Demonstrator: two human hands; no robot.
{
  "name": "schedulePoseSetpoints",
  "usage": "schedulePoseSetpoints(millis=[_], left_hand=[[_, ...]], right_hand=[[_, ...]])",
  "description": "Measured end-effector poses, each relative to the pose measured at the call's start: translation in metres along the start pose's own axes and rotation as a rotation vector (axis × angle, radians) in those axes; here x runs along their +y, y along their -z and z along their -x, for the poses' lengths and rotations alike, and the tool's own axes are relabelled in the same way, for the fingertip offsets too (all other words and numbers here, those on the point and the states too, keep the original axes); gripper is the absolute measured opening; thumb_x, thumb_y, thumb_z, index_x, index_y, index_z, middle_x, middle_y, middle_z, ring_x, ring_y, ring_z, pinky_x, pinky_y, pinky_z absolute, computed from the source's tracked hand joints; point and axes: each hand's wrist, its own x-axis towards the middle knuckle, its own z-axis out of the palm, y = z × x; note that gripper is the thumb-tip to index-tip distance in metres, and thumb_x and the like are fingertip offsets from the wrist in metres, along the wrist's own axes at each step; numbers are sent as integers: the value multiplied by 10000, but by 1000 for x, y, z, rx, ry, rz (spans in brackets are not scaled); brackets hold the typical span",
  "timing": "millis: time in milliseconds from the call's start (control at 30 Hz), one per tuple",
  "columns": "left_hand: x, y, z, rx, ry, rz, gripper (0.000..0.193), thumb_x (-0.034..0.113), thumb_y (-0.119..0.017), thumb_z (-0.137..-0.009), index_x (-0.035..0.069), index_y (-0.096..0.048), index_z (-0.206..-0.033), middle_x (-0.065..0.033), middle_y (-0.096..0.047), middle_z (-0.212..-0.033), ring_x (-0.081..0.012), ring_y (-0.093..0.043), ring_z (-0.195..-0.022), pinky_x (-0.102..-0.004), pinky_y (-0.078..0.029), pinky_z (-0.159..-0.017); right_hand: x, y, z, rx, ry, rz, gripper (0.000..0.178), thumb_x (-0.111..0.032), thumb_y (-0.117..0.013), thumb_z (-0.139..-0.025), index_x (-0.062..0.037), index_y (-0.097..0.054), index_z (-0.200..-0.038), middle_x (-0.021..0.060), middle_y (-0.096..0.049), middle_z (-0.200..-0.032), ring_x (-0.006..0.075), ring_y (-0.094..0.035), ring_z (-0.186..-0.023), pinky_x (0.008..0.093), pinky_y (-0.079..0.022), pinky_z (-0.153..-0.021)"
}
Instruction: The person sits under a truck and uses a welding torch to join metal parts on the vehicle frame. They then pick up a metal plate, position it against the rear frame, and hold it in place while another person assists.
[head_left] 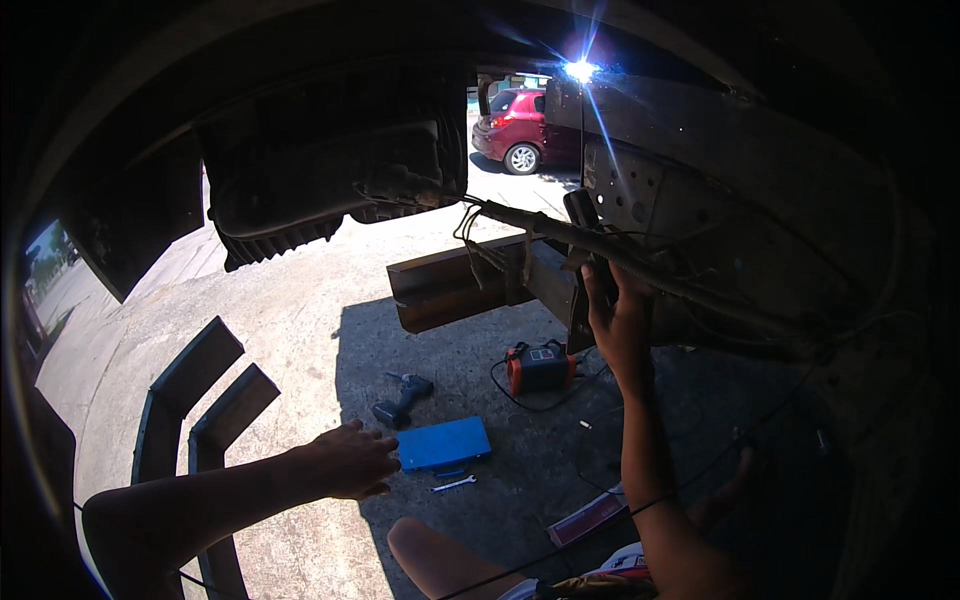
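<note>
My right hand is raised beneath the vehicle's underside, its fingers closed round a dark electrode holder that is partly hidden by a cable bundle. Above it, a bright welding arc burns at the top edge of a dark steel plate with holes. My left hand hangs open over the concrete with its fingers apart, holding nothing. Just right of it lies a flat blue case, with a wrench in front and a cordless drill behind.
A rusty steel beam and a wire-wrapped cable bundle cross ahead. A red-and-black machine with a cable stands on the shaded ground. Two bent steel pieces are at left. A red car is parked beyond.
</note>
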Motion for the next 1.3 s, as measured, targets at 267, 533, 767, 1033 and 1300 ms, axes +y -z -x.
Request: schedulePoseSetpoints(millis=[267,533,767,1033,1300], left_hand=[[-1,2,1,-5,-8,10,425,453,-599,-986,120,-630,-1249,-129,-607,-1271,-302,-630,-1138,-449,-538,-905],[0,-6,0,57,6,54,390,439,-664,-942,112,-658,-1155,-115,-587,-1169,-300,-628,-1118,-489,-512,-931],[0,-11,0,56,7,56,412,452,-642,-956,109,-651,-1184,-119,-580,-1200,-297,-591,-1172,-488,-494,-965],[1,-9,0,49,5,56,401,448,-645,-954,109,-658,-1167,-126,-580,-1200,-296,-589,-1167,-485,-491,-950],[1,-7,-1,29,-2,62,405,452,-643,-954,111,-659,-1171,-124,-582,-1207,-297,-589,-1173,-490,-489,-959]], right_hand=[[-2,1,-2,-7,-12,-4,325,-178,-619,-1008,22,-633,-1263,211,-713,-1090,329,-706,-1049,405,-528,-908],[1,-2,14,-126,9,-114,376,-171,-662,-976,28,-608,-1291,218,-698,-1069,330,-695,-1033,401,-500,-931],[-28,4,55,-376,-202,-252,428,-122,-632,-978,35,-536,-1364,238,-673,-1043,375,-677,-977,441,-513,-871],[-18,5,31,-98,-7,7,468,-122,-632,-982,27,-503,-1406,284,-627,-1239,432,-612,-1178,487,-500,-949],[-12,8,1,-84,11,-22,301,-133,-627,-988,10,-607,-1252,236,-683,-1064,396,-679,-1000,441,-535,-834]])
